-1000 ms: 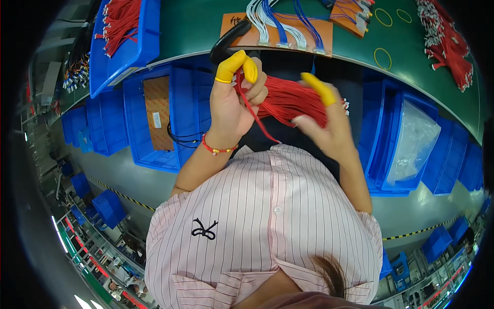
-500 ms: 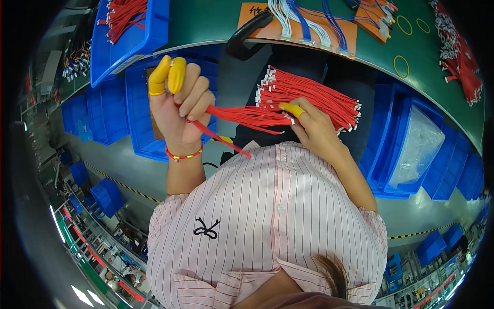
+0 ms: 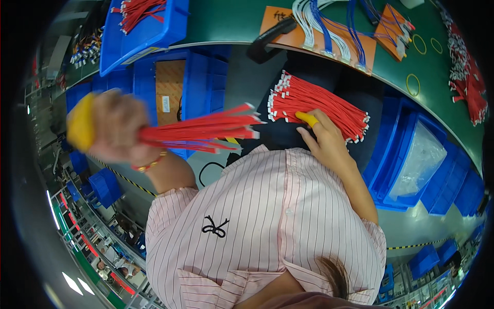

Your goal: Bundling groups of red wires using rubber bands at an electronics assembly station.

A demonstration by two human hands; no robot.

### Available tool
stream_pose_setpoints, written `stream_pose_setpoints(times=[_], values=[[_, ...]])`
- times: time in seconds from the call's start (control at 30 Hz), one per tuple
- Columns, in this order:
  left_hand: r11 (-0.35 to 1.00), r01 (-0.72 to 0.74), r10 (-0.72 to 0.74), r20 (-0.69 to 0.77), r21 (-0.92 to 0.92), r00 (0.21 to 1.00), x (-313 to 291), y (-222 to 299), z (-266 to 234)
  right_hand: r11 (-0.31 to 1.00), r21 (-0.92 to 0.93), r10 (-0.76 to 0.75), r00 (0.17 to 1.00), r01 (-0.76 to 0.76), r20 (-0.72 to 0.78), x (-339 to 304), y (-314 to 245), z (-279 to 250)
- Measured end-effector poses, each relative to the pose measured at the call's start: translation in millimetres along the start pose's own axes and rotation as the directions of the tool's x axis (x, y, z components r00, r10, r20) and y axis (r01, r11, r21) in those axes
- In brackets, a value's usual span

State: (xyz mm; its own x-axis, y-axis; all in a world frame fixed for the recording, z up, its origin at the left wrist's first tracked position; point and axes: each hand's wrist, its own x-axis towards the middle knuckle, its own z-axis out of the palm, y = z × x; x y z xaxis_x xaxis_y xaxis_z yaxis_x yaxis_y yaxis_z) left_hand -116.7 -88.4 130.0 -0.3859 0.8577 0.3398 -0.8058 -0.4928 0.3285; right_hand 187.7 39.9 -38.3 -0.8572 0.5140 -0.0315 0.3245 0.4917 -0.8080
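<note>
My left hand [image 3: 116, 126], smeared by motion and with yellow on its fingers, is closed round one end of a loose bundle of red cables [image 3: 200, 130]. The bundle's white-tipped ends fan out to the right, in front of my body. Across my dark-clothed lap lies a thick pile of red cables [image 3: 321, 103] with white connectors at both ends. My right hand [image 3: 325, 135] rests at the near side of that pile. Its index finger, in a yellow finger cot [image 3: 307, 119], touches the cables, and the thumb stands apart. The other right fingers are partly hidden.
Ahead is a green table [image 3: 231, 23] with a black handle-like bar [image 3: 270, 40] at its edge. On it are an orange board [image 3: 278, 20] under white and blue cables, yellow rings [image 3: 413, 85], red cables [image 3: 465, 77] and a blue bin [image 3: 172, 23]. More blue bins [image 3: 386, 154] stand below.
My left hand has swung left and nearer with the red bundle, pulling it away from my right hand. My right hand now lies on the pile, and the bundle's ends hang free.
</note>
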Motion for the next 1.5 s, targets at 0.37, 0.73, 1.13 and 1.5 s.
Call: stream_pose_setpoints(times=[0.37, 0.73, 1.13, 1.5], values=[[-0.666, -0.172, 0.168, 0.370, 0.725, 0.914, 153, 119, -71, 0.983, -0.167, 0.076, 0.997, -0.074, 0.005, 3, 2, 14], [-0.027, -0.090, 0.346, 0.094, 0.996, 0.934, 107, 12, -87, 0.934, 0.356, 0.076, 0.986, -0.019, -0.149, 13, -9, -17], [0.376, 0.550, -0.456, -0.368, 0.745, 0.810, -13, -159, -68, 0.359, 0.897, 0.340, 0.931, -0.257, 0.130, 38, -24, -44], [0.741, 0.580, -0.424, -0.433, 0.338, 0.795, -9, -186, -84, 0.057, 0.912, 0.266, 0.886, -0.407, 0.379, 39, -17, -56]])
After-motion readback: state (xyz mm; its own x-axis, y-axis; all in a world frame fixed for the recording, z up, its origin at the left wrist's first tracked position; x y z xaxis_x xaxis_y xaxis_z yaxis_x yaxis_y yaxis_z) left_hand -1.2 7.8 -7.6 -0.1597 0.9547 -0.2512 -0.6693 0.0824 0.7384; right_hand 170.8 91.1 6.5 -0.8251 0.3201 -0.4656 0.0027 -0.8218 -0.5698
